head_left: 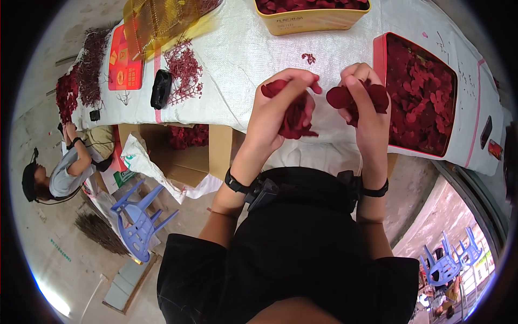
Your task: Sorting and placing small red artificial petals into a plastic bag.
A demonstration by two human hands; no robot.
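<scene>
My left hand (270,116) is closed around a bunch of dark red petals (294,121), some hanging below the fingers. A short red piece pokes out by its thumb and fingertips. Just to the right, my right hand (367,116) pinches more dark red petals (339,98), which spread out on both sides of the thumb. The hands are a little apart, above the near edge of the white-covered table (232,59). Close by on the right stands a red-rimmed tin (381,59) filled with the same kind of petals (421,97).
A yellow tin (318,22) of petals stands at the far side. To the left lie a black object (161,89), thin red stems (183,70), a red box lid (125,75) and yellow mesh (162,24). An open cardboard box (220,151) sits below; another person (70,170) works far left.
</scene>
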